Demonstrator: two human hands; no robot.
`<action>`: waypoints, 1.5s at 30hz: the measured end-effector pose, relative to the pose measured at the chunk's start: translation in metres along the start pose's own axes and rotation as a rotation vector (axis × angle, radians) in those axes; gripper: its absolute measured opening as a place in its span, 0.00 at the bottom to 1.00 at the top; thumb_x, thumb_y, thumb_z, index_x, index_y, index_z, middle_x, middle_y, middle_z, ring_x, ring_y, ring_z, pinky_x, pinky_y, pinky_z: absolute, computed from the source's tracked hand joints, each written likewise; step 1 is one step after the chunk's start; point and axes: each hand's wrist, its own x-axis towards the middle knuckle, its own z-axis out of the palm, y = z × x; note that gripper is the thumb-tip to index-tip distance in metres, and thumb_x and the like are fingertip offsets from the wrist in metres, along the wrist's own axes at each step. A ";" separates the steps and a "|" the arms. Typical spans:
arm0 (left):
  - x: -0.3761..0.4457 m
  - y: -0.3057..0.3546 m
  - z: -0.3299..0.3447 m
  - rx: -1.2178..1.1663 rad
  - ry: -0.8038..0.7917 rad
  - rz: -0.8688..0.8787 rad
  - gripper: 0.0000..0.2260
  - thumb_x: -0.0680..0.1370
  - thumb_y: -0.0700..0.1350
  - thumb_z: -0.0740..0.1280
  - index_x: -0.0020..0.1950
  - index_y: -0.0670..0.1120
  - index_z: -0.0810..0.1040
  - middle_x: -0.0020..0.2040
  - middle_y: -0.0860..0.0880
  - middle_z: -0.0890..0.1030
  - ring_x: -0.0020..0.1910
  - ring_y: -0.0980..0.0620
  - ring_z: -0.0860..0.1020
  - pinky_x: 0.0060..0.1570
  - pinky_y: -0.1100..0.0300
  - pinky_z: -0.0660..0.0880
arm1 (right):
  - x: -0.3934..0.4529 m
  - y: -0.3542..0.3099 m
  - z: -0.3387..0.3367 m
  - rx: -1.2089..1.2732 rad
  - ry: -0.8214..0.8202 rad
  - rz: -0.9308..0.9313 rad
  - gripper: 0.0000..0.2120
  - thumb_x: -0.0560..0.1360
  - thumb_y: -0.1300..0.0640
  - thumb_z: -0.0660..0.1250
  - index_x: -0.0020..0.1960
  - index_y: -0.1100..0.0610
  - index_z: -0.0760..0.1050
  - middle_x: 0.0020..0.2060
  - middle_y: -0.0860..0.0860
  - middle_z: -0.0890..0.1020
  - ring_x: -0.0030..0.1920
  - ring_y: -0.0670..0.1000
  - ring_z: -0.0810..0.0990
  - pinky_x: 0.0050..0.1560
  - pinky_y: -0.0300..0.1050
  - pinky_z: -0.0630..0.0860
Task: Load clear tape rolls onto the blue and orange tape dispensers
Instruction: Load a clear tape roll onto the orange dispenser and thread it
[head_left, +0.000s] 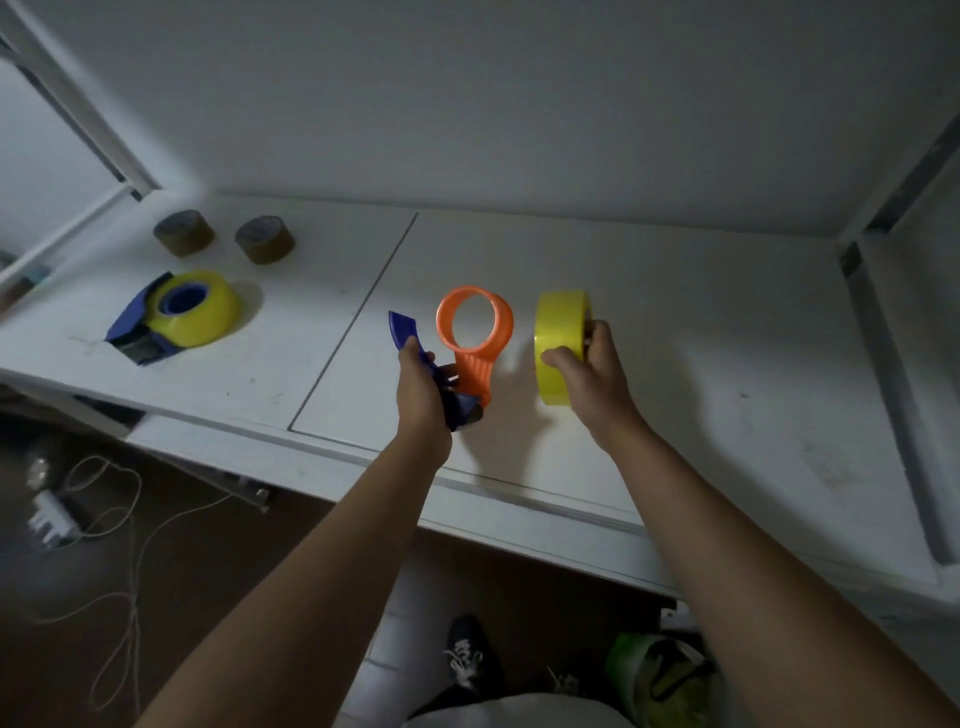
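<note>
White table (675, 332) w/ a thin seam running front to back. Lying on it at far left: two brown tape rolls (183, 232) (264, 239) side by side, and nearer, a blue dispenser (136, 326) w/ a clear yellowish roll (200, 312) sitting on its hub.

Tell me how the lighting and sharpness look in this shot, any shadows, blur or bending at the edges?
Head view: dim, grey light overall. The orange dispenser and the tape roll in the right hand throw soft shadows on the white table. The brown rolls at far left look soft. Wide-angle distortion bows the table edges and frame rails. The floor is darkest.
</note>
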 end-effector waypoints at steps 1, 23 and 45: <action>0.000 0.002 -0.004 0.002 0.015 0.005 0.15 0.79 0.58 0.60 0.47 0.46 0.69 0.43 0.44 0.78 0.44 0.45 0.79 0.44 0.54 0.75 | 0.000 0.000 0.005 0.006 -0.008 -0.002 0.21 0.65 0.51 0.66 0.56 0.55 0.67 0.45 0.48 0.76 0.46 0.51 0.77 0.46 0.46 0.74; 0.105 0.134 -0.145 -0.013 0.033 0.010 0.28 0.75 0.62 0.59 0.68 0.45 0.68 0.47 0.46 0.78 0.50 0.44 0.79 0.55 0.44 0.76 | 0.008 -0.020 0.224 -0.096 0.042 -0.004 0.15 0.64 0.47 0.69 0.48 0.40 0.69 0.49 0.55 0.82 0.50 0.58 0.82 0.52 0.64 0.78; 0.140 0.177 -0.146 -0.024 0.022 0.022 0.18 0.77 0.61 0.60 0.53 0.47 0.66 0.49 0.44 0.78 0.39 0.45 0.79 0.41 0.54 0.74 | 0.035 -0.041 0.263 0.050 0.017 -0.027 0.18 0.64 0.51 0.66 0.52 0.53 0.71 0.42 0.46 0.78 0.41 0.45 0.77 0.38 0.41 0.71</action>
